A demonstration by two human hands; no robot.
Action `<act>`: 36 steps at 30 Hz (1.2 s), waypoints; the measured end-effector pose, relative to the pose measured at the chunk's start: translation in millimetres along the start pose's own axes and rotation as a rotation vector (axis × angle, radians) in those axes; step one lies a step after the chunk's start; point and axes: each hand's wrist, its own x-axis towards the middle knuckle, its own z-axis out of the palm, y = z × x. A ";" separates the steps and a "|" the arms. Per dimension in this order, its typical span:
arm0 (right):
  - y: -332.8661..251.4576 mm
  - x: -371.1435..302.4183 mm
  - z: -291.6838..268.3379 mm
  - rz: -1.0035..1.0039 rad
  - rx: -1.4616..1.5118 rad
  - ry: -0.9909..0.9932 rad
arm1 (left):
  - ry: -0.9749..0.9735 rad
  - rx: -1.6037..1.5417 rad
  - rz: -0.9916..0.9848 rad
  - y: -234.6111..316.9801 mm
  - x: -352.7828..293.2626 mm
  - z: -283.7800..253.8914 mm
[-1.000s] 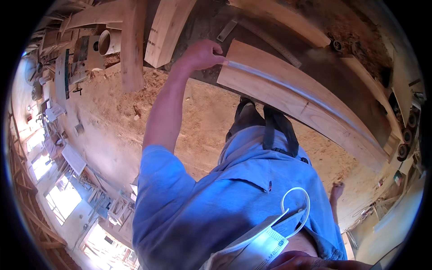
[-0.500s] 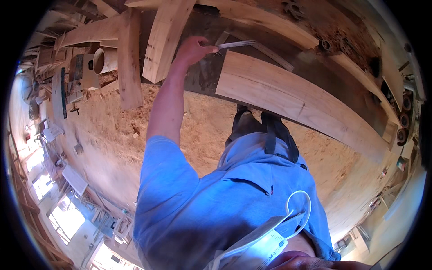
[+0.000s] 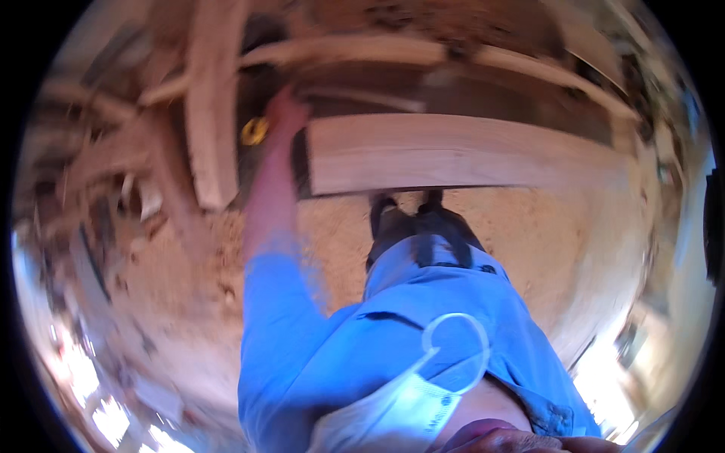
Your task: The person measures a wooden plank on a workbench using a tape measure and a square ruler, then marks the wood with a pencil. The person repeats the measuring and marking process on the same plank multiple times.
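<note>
My left hand point(image 3: 287, 113) reaches out over the dark workbench point(image 3: 302, 162), beside the left end of a wide, pale wooden board point(image 3: 453, 151). Motion smears its fingers, so whether they are closed on anything does not show. A thin, light strip point(image 3: 366, 97) runs from close by the fingers along the board's far edge; blur hides its exact kind. Just left of my wrist is a small, bright yellow object point(image 3: 254, 130), also blurred. My right hand is outside the view.
A thick wooden beam point(image 3: 211, 106) stands left of my arm. Behind the bench top runs a long, pale timber point(image 3: 377, 50). Sawdust-coloured ground point(image 3: 529, 234) lies around my legs. More timber pieces and clutter fill the left side, smeared by motion.
The whole view has shifted and turned, and is now blurred. The board and my left hand appear further left in the picture. The yellow object now shows beside my wrist.
</note>
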 end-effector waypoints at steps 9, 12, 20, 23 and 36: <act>17.5 14.6 32.4 -0.111 -0.099 0.139 | 0.062 -0.610 -0.279 -6.6 -9.8 -64.2; 70.3 -6.5 57.7 -0.066 -0.026 0.122 | -0.036 -0.674 -0.227 55.2 -31.5 -93.8; 158.7 17.9 64.1 0.014 0.226 0.024 | 0.449 -0.639 0.011 256.8 -131.9 -106.7; 191.6 51.3 40.0 0.058 0.154 0.016 | 0.577 -0.439 0.293 333.5 -160.8 -67.2; 169.6 191.2 -101.1 -0.051 0.558 0.397 | -0.054 -0.343 1.058 660.1 -297.8 255.7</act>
